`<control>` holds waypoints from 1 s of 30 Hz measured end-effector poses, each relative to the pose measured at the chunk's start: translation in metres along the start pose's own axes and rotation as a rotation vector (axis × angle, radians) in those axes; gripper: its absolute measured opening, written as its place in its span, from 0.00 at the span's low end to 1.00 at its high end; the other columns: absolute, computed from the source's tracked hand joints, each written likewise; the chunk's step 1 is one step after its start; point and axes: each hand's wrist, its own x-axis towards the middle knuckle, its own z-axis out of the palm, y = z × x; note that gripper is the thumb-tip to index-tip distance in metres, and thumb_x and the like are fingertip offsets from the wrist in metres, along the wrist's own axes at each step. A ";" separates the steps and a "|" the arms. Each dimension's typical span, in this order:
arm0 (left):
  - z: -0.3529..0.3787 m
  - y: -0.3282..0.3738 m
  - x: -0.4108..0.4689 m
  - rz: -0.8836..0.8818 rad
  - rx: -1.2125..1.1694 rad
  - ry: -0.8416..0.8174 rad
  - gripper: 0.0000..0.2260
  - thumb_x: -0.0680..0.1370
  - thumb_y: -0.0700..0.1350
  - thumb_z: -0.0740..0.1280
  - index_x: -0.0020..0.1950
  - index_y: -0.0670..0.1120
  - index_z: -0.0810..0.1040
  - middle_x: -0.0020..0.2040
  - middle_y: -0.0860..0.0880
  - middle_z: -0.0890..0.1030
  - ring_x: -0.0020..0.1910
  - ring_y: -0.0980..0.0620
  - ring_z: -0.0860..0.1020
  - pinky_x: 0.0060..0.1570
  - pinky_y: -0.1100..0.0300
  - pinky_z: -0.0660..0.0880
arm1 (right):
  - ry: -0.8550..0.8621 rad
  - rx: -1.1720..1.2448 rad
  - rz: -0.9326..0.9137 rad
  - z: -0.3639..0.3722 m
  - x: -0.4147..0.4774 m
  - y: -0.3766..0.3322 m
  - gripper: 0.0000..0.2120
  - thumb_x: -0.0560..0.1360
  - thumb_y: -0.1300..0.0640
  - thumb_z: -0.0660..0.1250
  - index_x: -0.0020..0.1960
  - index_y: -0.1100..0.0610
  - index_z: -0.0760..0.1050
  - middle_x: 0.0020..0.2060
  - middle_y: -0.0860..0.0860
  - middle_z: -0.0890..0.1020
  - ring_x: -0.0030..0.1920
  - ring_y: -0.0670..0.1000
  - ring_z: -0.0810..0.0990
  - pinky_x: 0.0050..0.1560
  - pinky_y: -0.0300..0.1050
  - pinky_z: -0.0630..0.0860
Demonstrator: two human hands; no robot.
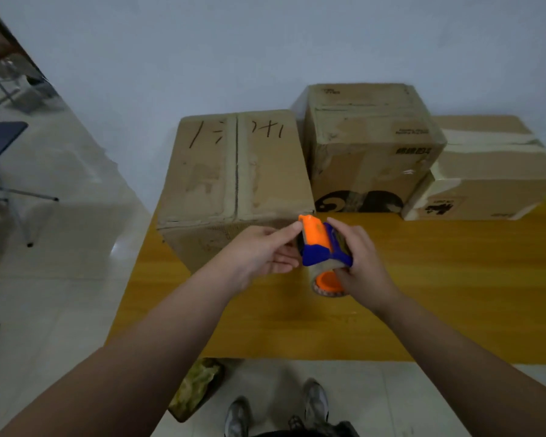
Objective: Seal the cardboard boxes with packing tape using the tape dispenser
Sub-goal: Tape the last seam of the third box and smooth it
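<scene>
The person's two forearms reach forward over a yellow wooden table [438, 294], and the hands meet on the tape dispenser [316, 244]. The dispenser is held in the air above the table, just in front of the near right corner of the left box [234, 171]. The right hand [363, 263] grips it, with the fingers curled round the tape roll [327, 282] and the blue body, and the index finger laid over the top. The left hand [262, 252] comes in from the other side. Its thumb is nearly straight against the orange front part, and its fingers are lightly bent towards the blue side. It cannot be told whether this hand clamps the dispenser or only touches it. The left box carries dark handwritten strokes on both top flaps, which do not read as words. A strip of tape runs along its centre seam. The middle box [369, 143] stands taller, touching the left box, and bears small printed lines and a bold dark line of characters on its side, all too blurred to read, with a black graphic along the bottom edge. The right box [492, 171] has pale tape across its top and a black printed mark on its front face, also illegible. All three boxes stand at the far side of the table against a pale wall [265, 42].
</scene>
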 end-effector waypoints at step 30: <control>-0.246 -0.015 -0.072 0.209 0.110 0.301 0.05 0.76 0.36 0.68 0.47 0.34 0.79 0.38 0.41 0.81 0.32 0.52 0.80 0.33 0.66 0.78 | -0.218 -0.826 -0.242 0.014 0.051 -0.147 0.37 0.73 0.33 0.59 0.74 0.36 0.44 0.57 0.50 0.66 0.48 0.48 0.71 0.47 0.41 0.70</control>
